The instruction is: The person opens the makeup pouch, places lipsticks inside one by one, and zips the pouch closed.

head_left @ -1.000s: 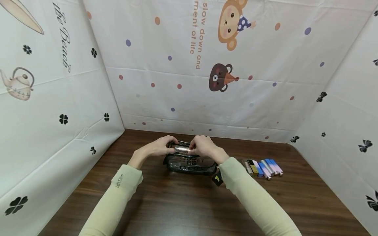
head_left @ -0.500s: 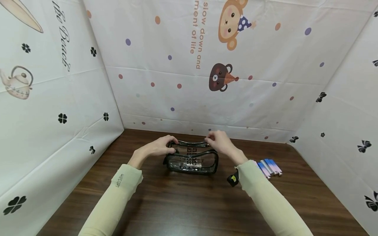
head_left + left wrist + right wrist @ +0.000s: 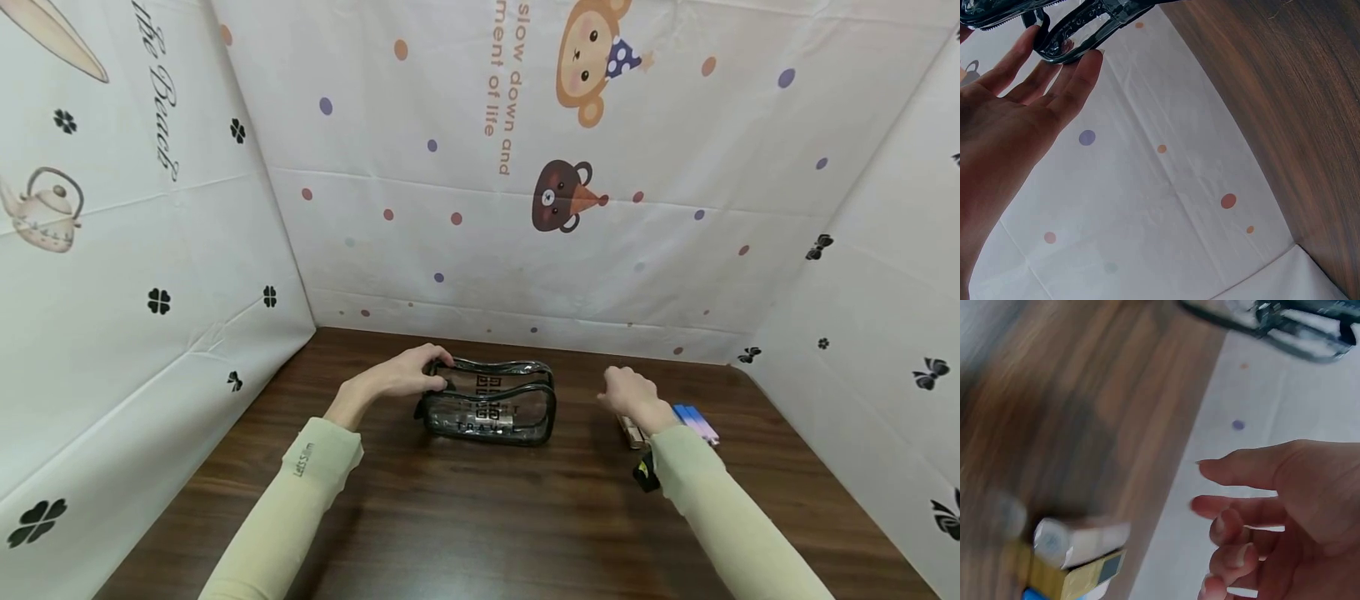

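A clear toiletry pouch (image 3: 525,410) with black piping and dark lettering stands on the table, its top open. My left hand (image 3: 405,372) grips the pouch's left end by the rim; in the left wrist view the fingers (image 3: 1088,69) press the black edge. Through the clear wall a small silvery tube (image 3: 491,420) shows inside. To the right of the pouch, my right hand (image 3: 633,396) hovers with loosely bent fingers and holds nothing. Below it lies a row of small cosmetic tubes, partly hidden: a pale pinkish tube (image 3: 1094,544), a gold one (image 3: 1072,581) and blue-pink ones (image 3: 697,423).
The dark wooden table (image 3: 465,517) is enclosed by white printed cloth walls (image 3: 420,250) at the back and both sides. A black strap-like item with a yellow-green mark (image 3: 645,472) sits at the right wrist.
My right hand put the silvery tube into the pouch, let go and moved right, over the row of tubes. The left hand stays on the pouch's left end.
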Demonstrator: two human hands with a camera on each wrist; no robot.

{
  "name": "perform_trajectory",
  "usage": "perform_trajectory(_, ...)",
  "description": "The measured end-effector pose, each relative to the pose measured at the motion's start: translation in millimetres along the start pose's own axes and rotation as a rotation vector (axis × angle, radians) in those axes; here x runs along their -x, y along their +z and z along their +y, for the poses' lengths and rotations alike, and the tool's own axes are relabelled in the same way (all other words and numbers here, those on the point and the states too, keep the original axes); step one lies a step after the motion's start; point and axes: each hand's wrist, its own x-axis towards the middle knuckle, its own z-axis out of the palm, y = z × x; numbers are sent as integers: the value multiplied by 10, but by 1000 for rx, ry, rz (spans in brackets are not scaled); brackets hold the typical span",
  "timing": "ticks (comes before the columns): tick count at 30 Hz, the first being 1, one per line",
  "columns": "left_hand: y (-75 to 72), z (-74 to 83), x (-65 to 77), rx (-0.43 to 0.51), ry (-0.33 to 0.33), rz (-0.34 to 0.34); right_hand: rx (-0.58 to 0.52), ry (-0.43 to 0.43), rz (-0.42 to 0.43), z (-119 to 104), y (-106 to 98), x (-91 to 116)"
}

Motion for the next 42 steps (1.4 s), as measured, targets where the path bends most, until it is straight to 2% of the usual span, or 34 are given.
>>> perform_trajectory(7, -31, 28, -9, -12, -25, 2, 49, 94, -107, 198, 37, 59)
perform_trajectory(10, -46, 41, -7, -21, -27, -1, 72, 126, -113, 238, 60, 68)
perform_trajectory(14, -36, 34, -8, -15, -15, -1, 90, 121, -113, 266, 113, 91)
perform_trajectory(18, -30, 37, -5, -6, -16, 2, 51, 110, -154, 273, 157, 89)
perform_trajectory(23, -25, 42, -3, -8, -7, -1, 4, 141, -205, 283, 167, 75)
perform_trajectory(30, -16, 26, 3, -16, -1, 0, 2, 130, -191, 305, 168, 84)
perform_trajectory(37, -6, 9, 24, 2, 7, 0, -29, 70, -114, 274, 165, 76)
perform_trajectory(42, 1, 6, 35, 3, 2, -10, -45, 26, -105, 203, 102, 58)
